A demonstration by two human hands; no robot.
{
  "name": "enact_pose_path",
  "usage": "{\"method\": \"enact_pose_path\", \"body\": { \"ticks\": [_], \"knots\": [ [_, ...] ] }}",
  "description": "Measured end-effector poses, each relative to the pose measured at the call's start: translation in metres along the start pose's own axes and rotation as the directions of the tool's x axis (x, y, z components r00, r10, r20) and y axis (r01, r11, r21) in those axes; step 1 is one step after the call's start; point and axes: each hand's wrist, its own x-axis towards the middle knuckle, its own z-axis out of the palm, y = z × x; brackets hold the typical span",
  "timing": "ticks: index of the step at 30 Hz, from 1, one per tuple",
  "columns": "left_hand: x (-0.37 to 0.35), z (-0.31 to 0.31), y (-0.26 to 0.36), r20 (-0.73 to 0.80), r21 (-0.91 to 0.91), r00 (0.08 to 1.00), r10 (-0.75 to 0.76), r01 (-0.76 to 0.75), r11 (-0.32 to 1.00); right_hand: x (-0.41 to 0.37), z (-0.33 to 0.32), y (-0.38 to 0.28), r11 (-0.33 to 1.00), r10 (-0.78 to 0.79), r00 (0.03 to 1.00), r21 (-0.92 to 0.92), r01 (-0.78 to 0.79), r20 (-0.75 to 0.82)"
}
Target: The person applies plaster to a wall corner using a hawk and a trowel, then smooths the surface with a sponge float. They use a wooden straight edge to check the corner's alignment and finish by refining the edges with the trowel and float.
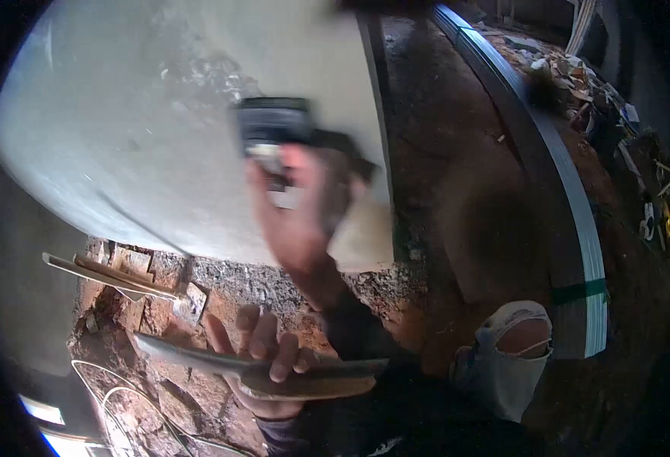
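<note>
My right hand [297,198], blurred by motion, is wrapped round a dark rectangular hand tool [275,118] with a pale part near the fingers. Its flat end overlaps the smooth grey wall [159,160], beside a rough, lighter patch. Lower down, my left hand [266,358] holds a long, flat, trowel-like tool [190,356], seen nearly edge-on. Fingers curl over its top side, with the palm underneath. One end of this tool is narrow and pale, and the other is broader and darker, with a light brown underside.
Below the wall's lower edge lies broken, reddish rubble [175,407] with wooden strips [114,278] and a thin pale cable [110,392]. At right runs a long bundle of metal profiles [571,190], tied with green tape. A white container [514,381] stands nearby; debris [578,80] is piled behind.
</note>
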Motion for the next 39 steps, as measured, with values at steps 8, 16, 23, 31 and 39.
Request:
{"method": "enact_pose_path", "body": {
  "ticks": [8,16,23,31,39],
  "knots": [
    [0.001,0.003,-0.004,0.027,-0.002,1.0,-0.001,0.001,1.0,-0.058,-0.051,0.048,0.95,0.276,0.952,0.187,-0.25,-0.129],
    [0.004,0.004,-0.003,-0.018,0.002,1.0,-0.017,0.017,1.0,-0.012,-0.026,0.0,0.993,-0.094,0.983,0.091,0.08,0.157],
    [0.005,0.007,-0.009,-0.039,0.025,0.999,-0.022,0.023,0.999,-0.046,-0.043,0.06,0.973,-0.015,0.992,-0.227,0.043,0.124],
    [0.005,0.003,-0.008,-0.038,-0.014,0.997,-0.065,0.064,0.998,-0.053,-0.118,0.084,0.928,0.249,0.968,0.286,-0.237,-0.006],
    [0.011,-0.003,-0.022,-0.073,-0.013,0.996,-0.056,0.055,0.998,0.05,-0.101,0.095,0.67,0.511,0.783,0.406,-0.622,0.355]
  ]
}}
